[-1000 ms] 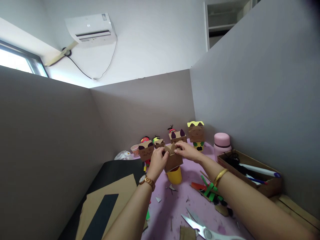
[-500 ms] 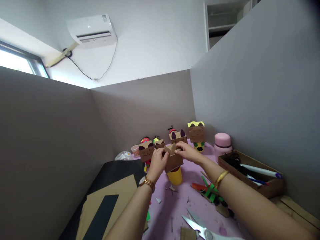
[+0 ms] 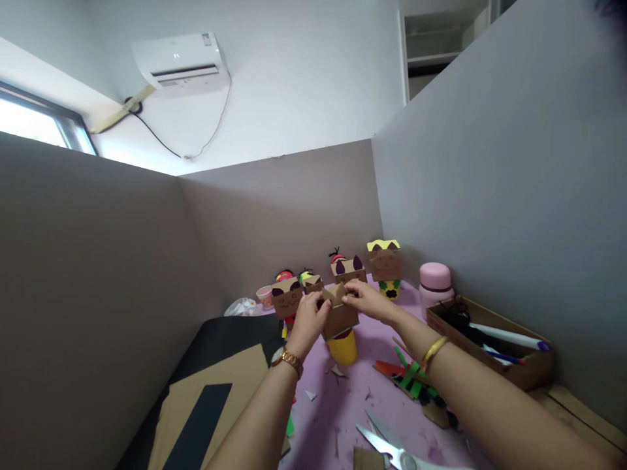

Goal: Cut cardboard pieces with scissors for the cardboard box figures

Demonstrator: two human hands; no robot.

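A small brown cardboard box (image 3: 341,320) with pointed flaps like ears on its top sits tilted on a yellow cup (image 3: 343,349). My left hand (image 3: 311,317) is closed at the box's upper left corner, thumb and fingers pinching there. At the upper right, my right hand (image 3: 366,300) pinches the box by the flap. Just what lies between the fingertips is partly hidden. Close behind stand similar cardboard-headed figures: one with a drawn face (image 3: 287,299), one with dark purple ears (image 3: 350,266), and one with a yellow top (image 3: 385,261).
Open scissors (image 3: 392,449) lie in front on the purple tabletop among paper scraps. Green and orange strips (image 3: 411,375) are to the right, before a pen box (image 3: 490,339) and pink flask (image 3: 435,284). Cardboard sheets (image 3: 245,372) lie left. Grey partitions (image 3: 284,215) enclose the table.
Both hands stay at the box's top corners with hardly any movement. The whole view has shifted very slightly.
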